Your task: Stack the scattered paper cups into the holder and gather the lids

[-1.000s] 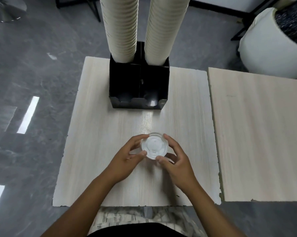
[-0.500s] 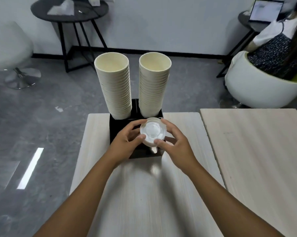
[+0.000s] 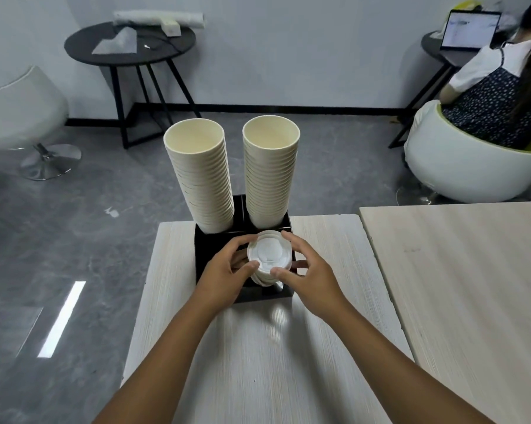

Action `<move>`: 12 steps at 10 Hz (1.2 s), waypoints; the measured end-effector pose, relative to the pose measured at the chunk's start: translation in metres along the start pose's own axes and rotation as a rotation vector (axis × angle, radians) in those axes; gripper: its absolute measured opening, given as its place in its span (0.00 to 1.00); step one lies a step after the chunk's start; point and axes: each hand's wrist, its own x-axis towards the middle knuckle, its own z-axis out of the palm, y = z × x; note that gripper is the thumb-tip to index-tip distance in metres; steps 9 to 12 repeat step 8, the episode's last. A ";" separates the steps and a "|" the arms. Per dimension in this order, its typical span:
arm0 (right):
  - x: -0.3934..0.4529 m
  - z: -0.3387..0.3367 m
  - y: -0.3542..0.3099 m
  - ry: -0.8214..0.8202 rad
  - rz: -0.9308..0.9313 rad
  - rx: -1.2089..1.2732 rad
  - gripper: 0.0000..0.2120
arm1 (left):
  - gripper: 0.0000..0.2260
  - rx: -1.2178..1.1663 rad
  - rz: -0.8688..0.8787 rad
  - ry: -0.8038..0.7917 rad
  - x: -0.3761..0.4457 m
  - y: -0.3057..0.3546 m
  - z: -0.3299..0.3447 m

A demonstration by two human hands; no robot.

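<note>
A black cup holder [image 3: 215, 289] stands on the pale wooden table [image 3: 258, 362].

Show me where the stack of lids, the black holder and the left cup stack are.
stack of lids [image 3: 268, 254]: head view, flat top of the uppermost lid.
black holder [image 3: 265, 293]: head view, its front wall.
left cup stack [image 3: 207, 191]: head view, ribbed side.
</note>
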 end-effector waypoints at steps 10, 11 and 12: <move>0.014 -0.003 0.025 -0.003 -0.114 -0.410 0.32 | 0.24 0.333 0.089 0.176 0.007 -0.022 0.017; 0.014 -0.003 0.025 -0.003 -0.114 -0.410 0.32 | 0.24 0.333 0.089 0.176 0.007 -0.022 0.017; 0.014 -0.003 0.025 -0.003 -0.114 -0.410 0.32 | 0.24 0.333 0.089 0.176 0.007 -0.022 0.017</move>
